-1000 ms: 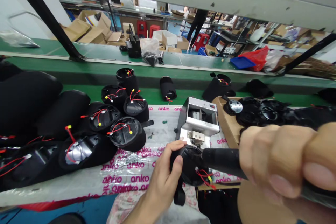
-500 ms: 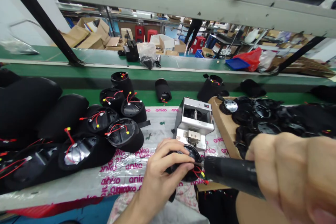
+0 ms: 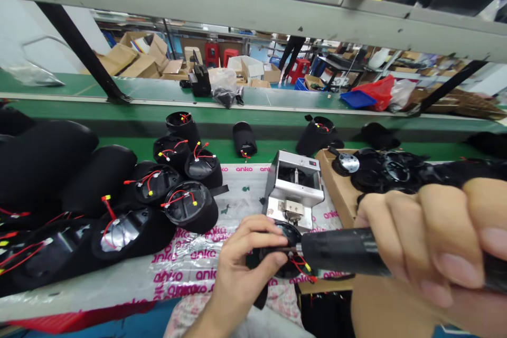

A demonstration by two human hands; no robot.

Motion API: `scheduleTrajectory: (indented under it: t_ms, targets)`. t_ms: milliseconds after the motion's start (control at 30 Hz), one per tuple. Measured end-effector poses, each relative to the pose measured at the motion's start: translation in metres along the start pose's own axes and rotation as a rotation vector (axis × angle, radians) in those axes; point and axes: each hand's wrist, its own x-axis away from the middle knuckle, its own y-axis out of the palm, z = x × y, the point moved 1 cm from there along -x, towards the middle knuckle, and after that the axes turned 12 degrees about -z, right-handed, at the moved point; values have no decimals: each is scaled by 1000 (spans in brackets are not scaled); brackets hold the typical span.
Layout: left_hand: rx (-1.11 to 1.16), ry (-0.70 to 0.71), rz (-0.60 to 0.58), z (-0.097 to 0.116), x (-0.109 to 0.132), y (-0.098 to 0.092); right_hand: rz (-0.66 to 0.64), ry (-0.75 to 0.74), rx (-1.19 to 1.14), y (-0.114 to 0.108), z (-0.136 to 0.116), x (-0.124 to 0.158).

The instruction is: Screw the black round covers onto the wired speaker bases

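Observation:
My right hand (image 3: 431,237) is wrapped round the black body of an electric screwdriver (image 3: 340,251), held nearly level and pointing left. Its bit reaches a black round speaker housing (image 3: 291,232) with red wires and yellow connectors. My left hand (image 3: 245,264) is closed on that housing, with thumb and fingertips close to the bit; whether they touch the bit I cannot tell. A screw there is too small to make out. Just beyond the housing stands a silver screw feeder (image 3: 299,190).
Several black fabric-covered cylinders (image 3: 192,206) with red wires stand at the left on a printed plastic sheet (image 3: 233,185). A cardboard box (image 3: 336,190) of black round parts is on the right. A grey shelf beam (image 3: 237,10) crosses above.
The screwdriver and my right hand have shifted slightly left and up, and the tool lies more level. My left hand stays at the housing. The whole view has moved down slightly.

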Motion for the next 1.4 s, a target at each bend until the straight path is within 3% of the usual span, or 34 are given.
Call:
scheduleTrajectory:
  t_ms: [133,233,433,800,1033,1233,1400]
  targets:
    - [-67,-240,-62,-8,12,-5,-7,34,66,3,3,-8]
    - [-122,-316,-163,-11,15,-6,-34,20,151,2,4,-5]
    - [-174,-282,-205,-20,16,-4,0,-79,207,10,17,-5]
    - [-139,-261,-203,-21,19,-2,12,-40,175,13,19,-7]
    - [-135,-260,-207,-20,18,-2,-160,41,172,1,13,-8]
    - [-130,-254,-208,-22,16,-3,41,-3,187,18,18,-9]
    - [-125,-261,-209,-21,17,-3,17,-10,175,19,17,-10]
